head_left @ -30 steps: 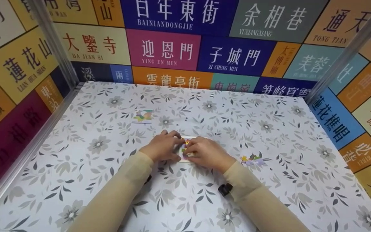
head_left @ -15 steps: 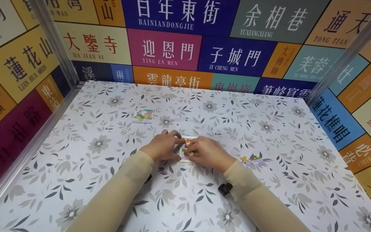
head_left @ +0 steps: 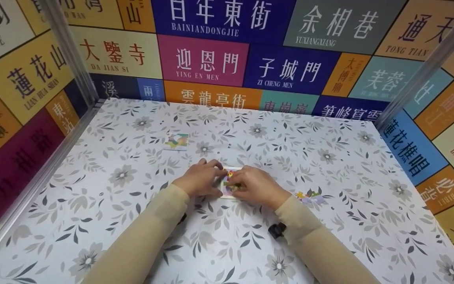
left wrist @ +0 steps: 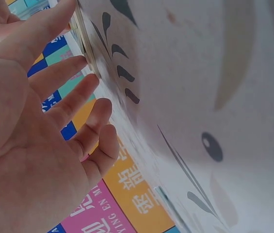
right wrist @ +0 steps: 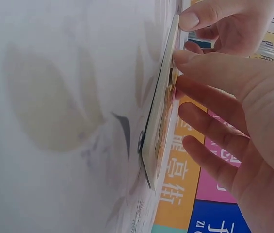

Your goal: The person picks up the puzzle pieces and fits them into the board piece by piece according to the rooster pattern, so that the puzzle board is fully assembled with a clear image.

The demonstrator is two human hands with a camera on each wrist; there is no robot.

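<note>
A small jigsaw board (head_left: pixel 231 197) with a pale rim and a colourful picture lies flat on the table between both hands. My left hand (head_left: pixel 202 179) holds its left side, thumb near the front corner and index finger toward the back; the other fingers are spread apart in the left wrist view. Over the right part of the board, my right hand (head_left: pixel 256 186) pinches a small puzzle piece (head_left: pixel 238 184) between thumb and index finger, mostly hidden by the fingers. The right wrist view shows the board's thick edge (right wrist: pixel 156 141) and the right thumb close above its surface.
Several loose puzzle pieces (head_left: pixel 310 197) lie to the right of the right hand. A small colourful puzzle section or card (head_left: pixel 177 141) sits farther back on the left. A floral cloth (head_left: pixel 227 244) covers the table, and sign-printed walls (head_left: pixel 203 63) enclose its back and sides.
The right fingers shift slightly over the board, and the piece between them turns or moves a little. My left hand keeps its place; the head view drifts slightly.
</note>
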